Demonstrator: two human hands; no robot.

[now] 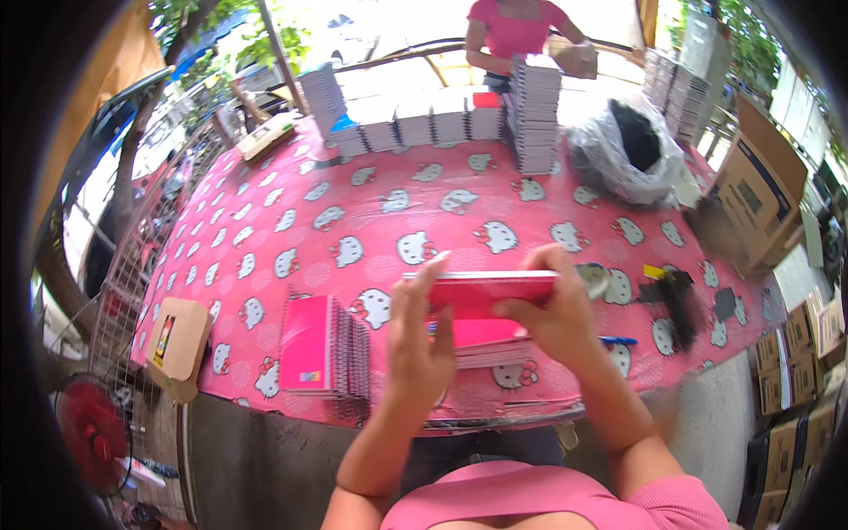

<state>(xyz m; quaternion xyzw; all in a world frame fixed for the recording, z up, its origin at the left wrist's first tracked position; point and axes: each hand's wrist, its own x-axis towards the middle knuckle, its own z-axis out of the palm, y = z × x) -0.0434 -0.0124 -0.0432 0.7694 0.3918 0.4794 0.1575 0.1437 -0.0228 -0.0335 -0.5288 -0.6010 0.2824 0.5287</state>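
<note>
Between my two hands a pink notebook (pixel 495 291) is held up above the near part of the table, its white page edge facing up. My left hand (pixel 419 331) grips its left end, fingers along the cover. On the right end my right hand (pixel 558 305) is closed, thumb across the front cover. Beneath it lies a small stack of pink-covered notebooks (pixel 490 352), partly hidden by my hands. Left of my left hand stands a pile of pink spiral notebooks (pixel 309 344), their wire bindings showing on the right side.
A pink patterned cloth (pixel 380 230) covers the table. Stacked notebooks (pixel 534 115) line the far edge, where another person (pixel 517 31) stands. A plastic bag (pixel 623 155) and cardboard box (pixel 751 190) are at right. Nearby lie a tape roll (pixel 594 281), blue pen (pixel 618 341) and brown carton (pixel 181 340).
</note>
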